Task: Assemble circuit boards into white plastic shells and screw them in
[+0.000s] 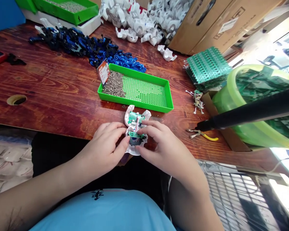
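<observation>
At the table's front edge lies an opened white plastic housing (133, 150) in two halves, with green circuit boards (135, 119) inside and thin wires joining them. My left hand (110, 141) grips the housing's left side, fingers along the rim and thumb near the lower half. From the right, my right hand (159, 141) reaches over the boards; its fingertips touch the wires and the board's right side, and the thumb rests by the lower half. Whether a tiny part sits between those fingers is hidden. Just beyond stands a green perforated tray (168, 96) with small screws (113, 84) at its left end.
Blue and black plastic parts (79, 45) and white shells (135, 19) are heaped behind the tray. Stacked green boards (207, 65), yellow-handled pliers (204, 135) and a yellow-green tub (231, 96) are on the right. A black pole (250, 110) crosses there. A cardboard box (207, 22) stands behind.
</observation>
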`<state>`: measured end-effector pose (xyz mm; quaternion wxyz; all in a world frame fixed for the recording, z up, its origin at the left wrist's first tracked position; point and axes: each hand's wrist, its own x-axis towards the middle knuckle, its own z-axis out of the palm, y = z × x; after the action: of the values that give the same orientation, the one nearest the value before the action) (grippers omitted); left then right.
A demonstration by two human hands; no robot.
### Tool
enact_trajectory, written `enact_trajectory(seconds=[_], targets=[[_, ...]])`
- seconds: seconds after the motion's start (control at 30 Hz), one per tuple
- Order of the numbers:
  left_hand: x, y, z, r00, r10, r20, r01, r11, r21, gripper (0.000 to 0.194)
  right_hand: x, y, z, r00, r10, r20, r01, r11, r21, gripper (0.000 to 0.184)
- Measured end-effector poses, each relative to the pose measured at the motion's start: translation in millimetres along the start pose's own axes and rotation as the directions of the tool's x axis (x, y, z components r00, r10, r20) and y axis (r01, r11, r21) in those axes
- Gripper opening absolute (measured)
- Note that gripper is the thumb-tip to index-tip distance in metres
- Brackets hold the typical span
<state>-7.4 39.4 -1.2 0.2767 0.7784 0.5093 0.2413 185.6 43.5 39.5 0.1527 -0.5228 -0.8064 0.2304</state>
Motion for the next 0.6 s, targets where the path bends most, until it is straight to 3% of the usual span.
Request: enact_trajectory(seconds=[0.17, 0.3, 0.47, 0.53, 0.6], targets=[[-0.1, 11.2, -7.3, 0.994, -0.101, 0.048, 0.104, 0.993, -0.047, 0.028, -4.9, -0.4, 4.2, 0.999, -0.038, -0.006, 0.039, 0.999, 0.006, 0.034], [-3.7, 15.1, -11.5, 0.962, -0.250, 0.112, 0.271, 0.927, -0.260, 0.029, -9.0, -0.1, 20.9, 0.988, -0.039, -0.148, 0.051, 0.996, 0.078, 0.030], [-12.9, 10.7, -0.9, 0.924, -0.323, 0.203, 0.371, 0.641, -0.671, 0.036, -18.5, -3.6, 35.9, 0.942, -0.084, -0.324, 0.119, 0.989, 0.090, 0.023], [-16.2, 9.5, 3.1, 0.911, -0.341, 0.233, 0.390, 0.524, -0.758, 0.036, -24.9, -4.7, 38.1, 0.930, -0.080, -0.358, 0.142, 0.978, 0.150, 0.028], [-19.0, 9.9, 5.0, 0.905, -0.345, 0.248, 0.395, 0.468, -0.790, 0.036, -31.4, -6.0, 40.5, 0.903, -0.002, -0.430, 0.133, 0.952, 0.274, 0.034]])
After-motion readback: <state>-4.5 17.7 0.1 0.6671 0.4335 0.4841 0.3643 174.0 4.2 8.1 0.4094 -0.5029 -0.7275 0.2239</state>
